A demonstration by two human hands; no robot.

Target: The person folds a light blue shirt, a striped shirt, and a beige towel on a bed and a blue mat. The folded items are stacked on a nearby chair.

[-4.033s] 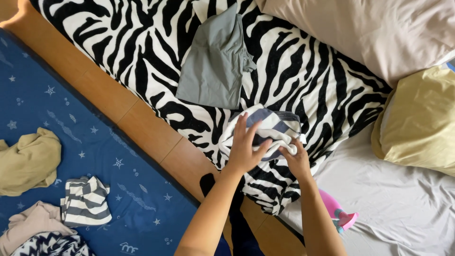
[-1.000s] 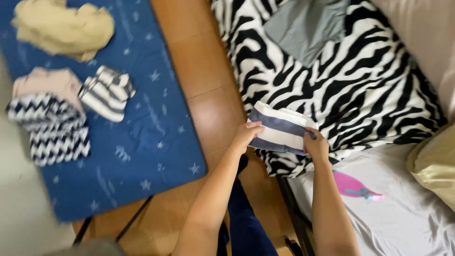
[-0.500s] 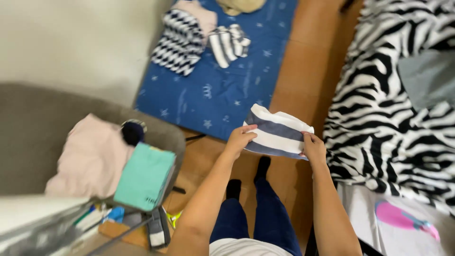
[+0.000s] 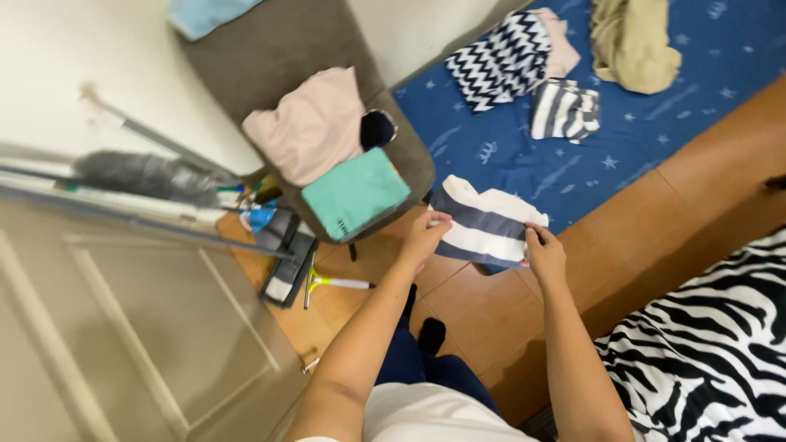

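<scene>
**Folded striped cloth held over the wooden floor**

A wooden floor runs beneath the person, with a zebra-patterned bed cover at the lower right. Just above the floor, the left hand and the right hand each pinch an end of a folded navy-and-white striped cloth, holding it flat in the air between them, above the edge of a blue star-printed mat.

To the left of the hands stands a grey padded surface, carrying a folded teal cloth nearest the striped one, then a folded pink garment with a small dark bundle beside it, and a light blue cloth at its far end. Cleaning tools, among them a grey duster, lean by a pale wall on the left.

Farther off, on the mat, lie a zigzag-patterned garment, a small striped piece and a crumpled tan garment.
</scene>
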